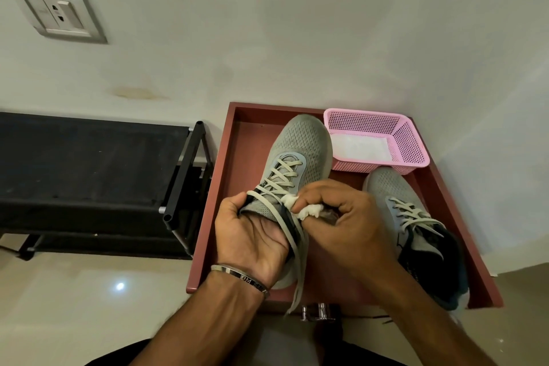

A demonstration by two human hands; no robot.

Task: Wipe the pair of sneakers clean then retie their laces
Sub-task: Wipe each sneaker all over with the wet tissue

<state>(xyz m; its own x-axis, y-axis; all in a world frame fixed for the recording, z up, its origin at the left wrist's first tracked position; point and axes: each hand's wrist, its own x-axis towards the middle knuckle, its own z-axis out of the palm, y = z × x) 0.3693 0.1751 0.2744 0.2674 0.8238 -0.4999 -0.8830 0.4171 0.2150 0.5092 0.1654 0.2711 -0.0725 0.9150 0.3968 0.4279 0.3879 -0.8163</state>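
A grey mesh sneaker (300, 142) with loose cream laces (297, 264) lies toe away from me in a reddish-brown drawer (234, 187). My left hand (252, 235) grips its collar and tongue from the left side. My right hand (344, 217) pinches a crumpled white wipe (306, 209) against the sneaker's opening. The laces hang down over the drawer's front. A second grey sneaker (416, 217) with a dark heel lies to the right, partly hidden by my right forearm.
A pink perforated basket (410, 140) holding a white cloth (359, 145) sits at the drawer's far right corner. A black rack (184, 175) stands left of the drawer. A metal handle (319, 310) is on the drawer front. A wall socket (59, 13) is upper left.
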